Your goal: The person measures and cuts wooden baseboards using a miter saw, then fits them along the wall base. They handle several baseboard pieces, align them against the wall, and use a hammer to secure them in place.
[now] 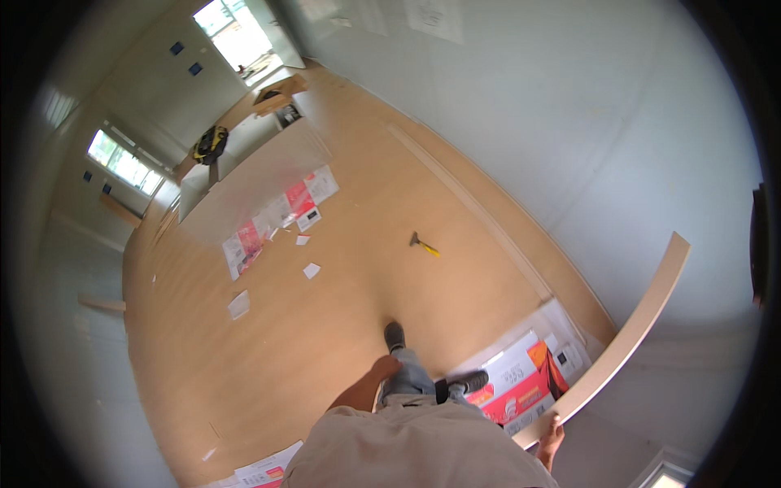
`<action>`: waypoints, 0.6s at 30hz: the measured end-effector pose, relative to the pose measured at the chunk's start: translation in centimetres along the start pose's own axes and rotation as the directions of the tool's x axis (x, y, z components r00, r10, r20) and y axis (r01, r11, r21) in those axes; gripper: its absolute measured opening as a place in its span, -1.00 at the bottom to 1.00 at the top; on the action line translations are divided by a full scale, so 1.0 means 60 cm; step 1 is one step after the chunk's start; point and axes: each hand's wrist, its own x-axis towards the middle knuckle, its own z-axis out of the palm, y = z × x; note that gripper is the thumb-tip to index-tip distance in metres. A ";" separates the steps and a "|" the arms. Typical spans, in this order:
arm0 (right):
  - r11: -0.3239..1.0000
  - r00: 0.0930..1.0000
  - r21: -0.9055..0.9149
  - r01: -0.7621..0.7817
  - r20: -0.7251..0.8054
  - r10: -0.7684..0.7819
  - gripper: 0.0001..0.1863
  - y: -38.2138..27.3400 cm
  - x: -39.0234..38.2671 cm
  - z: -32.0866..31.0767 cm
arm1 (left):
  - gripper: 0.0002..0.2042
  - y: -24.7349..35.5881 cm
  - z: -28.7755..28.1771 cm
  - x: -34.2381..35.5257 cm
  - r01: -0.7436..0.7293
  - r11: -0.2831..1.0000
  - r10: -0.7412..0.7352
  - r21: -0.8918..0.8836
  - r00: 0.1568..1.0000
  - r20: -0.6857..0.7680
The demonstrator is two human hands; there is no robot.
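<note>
Closed round the lower end of a long, pale wooden board (630, 346) is my right hand (551, 437), at the lower right. The board is tilted and rises beside the wall at right, its far end above the floor. My left arm (358, 393) bends in front of my left thigh. The fingers of my left hand are not distinguishable against the jeans. A hammer (425, 245) with a yellow handle and dark head lies on the floor ahead of my feet, apart from both hands.
Printed red and white cardboard (521, 386) lies by my right shoe. A long wooden strip (472, 211) runs along the floor near the right wall. Ahead stand a wrapped pale stack (260, 167) and a black-and-yellow bag (210, 145). Paper scraps (311, 270) litter the brown floor.
</note>
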 end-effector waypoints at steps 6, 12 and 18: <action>0.976 1.000 -0.214 0.028 0.002 -0.028 -0.30 -0.239 0.022 0.151 | -0.50 -0.034 -0.136 -0.037 0.069 0.902 -0.142 -0.426 0.979 -0.143; 0.930 0.921 -0.071 0.360 -0.135 -0.366 -0.24 -0.530 -0.052 0.398 | -0.57 -0.250 -0.303 -0.022 0.081 0.870 -0.190 -0.486 0.965 -0.180; 0.901 0.903 0.063 0.429 -0.005 -0.429 -0.29 -0.717 -0.058 0.640 | -0.42 -0.245 -0.530 0.040 -0.229 0.866 -0.003 -0.444 0.886 -0.463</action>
